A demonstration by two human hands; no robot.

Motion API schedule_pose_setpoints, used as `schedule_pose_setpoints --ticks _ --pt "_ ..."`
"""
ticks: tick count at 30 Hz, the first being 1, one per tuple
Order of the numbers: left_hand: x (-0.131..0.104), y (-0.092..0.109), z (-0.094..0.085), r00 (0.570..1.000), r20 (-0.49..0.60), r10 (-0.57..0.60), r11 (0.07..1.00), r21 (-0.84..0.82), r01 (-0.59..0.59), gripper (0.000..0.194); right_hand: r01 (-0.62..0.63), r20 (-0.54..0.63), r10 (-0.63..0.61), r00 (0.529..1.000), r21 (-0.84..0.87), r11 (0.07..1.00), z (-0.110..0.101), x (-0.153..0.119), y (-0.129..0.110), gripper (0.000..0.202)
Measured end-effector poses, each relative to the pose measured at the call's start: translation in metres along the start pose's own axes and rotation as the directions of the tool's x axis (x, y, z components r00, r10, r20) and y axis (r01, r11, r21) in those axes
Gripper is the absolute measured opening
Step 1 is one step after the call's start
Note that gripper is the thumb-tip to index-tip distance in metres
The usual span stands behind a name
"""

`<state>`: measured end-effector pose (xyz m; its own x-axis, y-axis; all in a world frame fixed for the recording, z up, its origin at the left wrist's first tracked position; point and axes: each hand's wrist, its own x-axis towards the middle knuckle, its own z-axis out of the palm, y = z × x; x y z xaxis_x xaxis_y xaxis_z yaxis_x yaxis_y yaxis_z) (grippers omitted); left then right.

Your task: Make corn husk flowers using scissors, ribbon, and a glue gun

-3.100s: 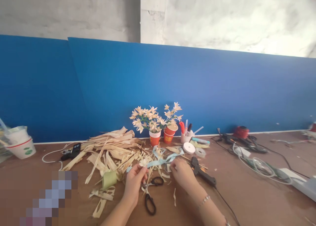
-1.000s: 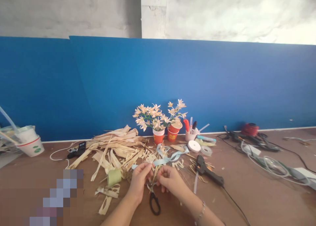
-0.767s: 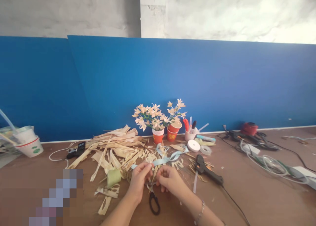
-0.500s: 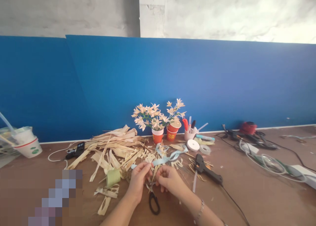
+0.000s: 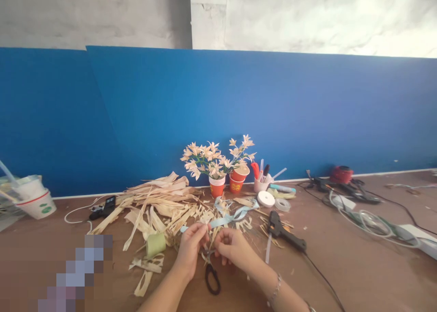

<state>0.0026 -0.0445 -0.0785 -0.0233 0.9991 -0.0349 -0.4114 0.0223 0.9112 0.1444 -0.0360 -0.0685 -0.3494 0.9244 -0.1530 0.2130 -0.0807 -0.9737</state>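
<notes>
My left hand (image 5: 191,244) is closed in a pinch, with a small pale husk flower (image 5: 205,220) at its fingertips. Close beside it, my right hand (image 5: 232,247) has its thumb and fingers pressed together; whatever they hold is too small to make out. Scissors with a black handle (image 5: 212,280) lie beneath both hands, their blades partly hidden. Just beyond the fingers, a light blue ribbon (image 5: 221,221) stretches over dried husk scraps. A roll of pale green tape (image 5: 156,245) sits left of my left hand.
Dried husk strips (image 5: 164,189) are heaped at the back left. Husk flowers (image 5: 206,157) stand in red paper cups (image 5: 217,188) by the blue partition (image 5: 143,112). A glue gun (image 5: 285,232) with its cord lies to the right, near white tape rolls (image 5: 266,198). Cables (image 5: 372,225) spread farther right.
The view has shifted very slightly. Both hands keep nearly the same pose, and the things on the table stay where they were.
</notes>
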Motion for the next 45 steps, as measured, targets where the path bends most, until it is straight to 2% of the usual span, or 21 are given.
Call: schedule_pose_setpoints --ticks 16,24,39,45 --pt "0.0000 0.0008 -0.0002 1.000 0.016 -0.018 1.000 -0.007 0.018 0.024 0.017 0.011 -0.018 1.000 0.055 0.998 -0.0012 -0.0006 -0.0022 0.006" --pt "-0.0013 0.0023 0.0011 1.000 0.022 -0.017 0.999 -0.032 0.017 0.023 -0.021 0.002 0.021 1.000 0.023 0.999 -0.0005 -0.0011 -0.0046 0.006" --pt "-0.0022 0.0052 0.0029 1.000 0.003 -0.019 1.000 -0.008 0.019 0.025 -0.023 0.045 0.020 0.999 0.066 0.998 -0.0009 -0.0015 -0.0059 0.010" --pt "-0.0020 0.0047 0.0037 1.000 -0.012 -0.016 0.999 -0.027 0.016 0.026 -0.019 0.017 0.017 1.000 0.072 0.997 -0.0018 0.0014 -0.0024 0.010"
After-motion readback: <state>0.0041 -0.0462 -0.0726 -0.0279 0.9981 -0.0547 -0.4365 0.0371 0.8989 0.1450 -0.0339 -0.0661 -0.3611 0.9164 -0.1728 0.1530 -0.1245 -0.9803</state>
